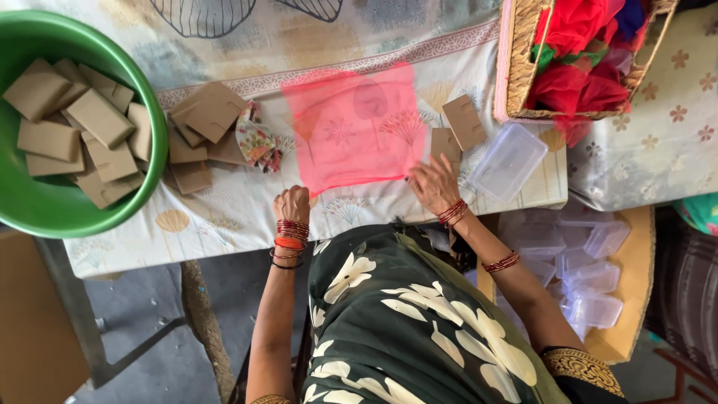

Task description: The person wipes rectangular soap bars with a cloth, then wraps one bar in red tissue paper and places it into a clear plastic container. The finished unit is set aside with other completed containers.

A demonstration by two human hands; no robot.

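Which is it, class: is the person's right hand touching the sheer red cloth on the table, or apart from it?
Touching. The head view shows the right hand with its fingers pressed flat on the red cloth's lower right edge.

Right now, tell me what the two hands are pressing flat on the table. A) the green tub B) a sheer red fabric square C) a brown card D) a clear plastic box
B: the left hand and right hand both rest on the lower edge of the sheer red fabric square, spread on the table.
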